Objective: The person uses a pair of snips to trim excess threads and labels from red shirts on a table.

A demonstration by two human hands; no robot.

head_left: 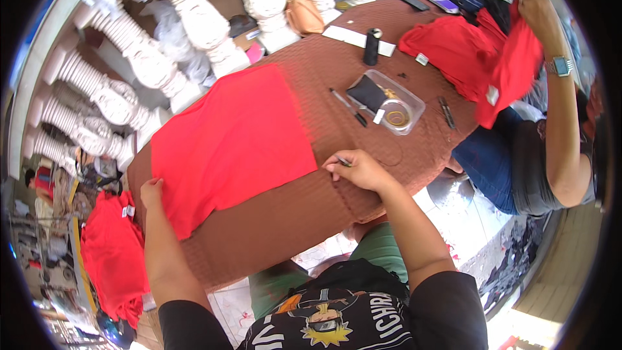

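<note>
A red fabric piece (233, 142), perhaps a garment, lies spread out on the brown-covered table (259, 246) in front of me. My left hand (152, 192) is closed at its left edge, with the fingers pinching the fabric there. Close to the lower right corner of the fabric is my right hand (358, 170). It is closed around a small dark tool (344, 162), mostly hidden by the fingers, so its kind is unclear.
A clear plastic box (409, 113) holds a dark pouch and a yellowish ring. Pens (350, 107), dark snips (446, 112), a black bottle (372, 46) and phones (438, 1) lie around it. At right a person lifts red garments (447, 45). More red clothing (116, 253) hangs left; white balusters (188, 3) stand behind.
</note>
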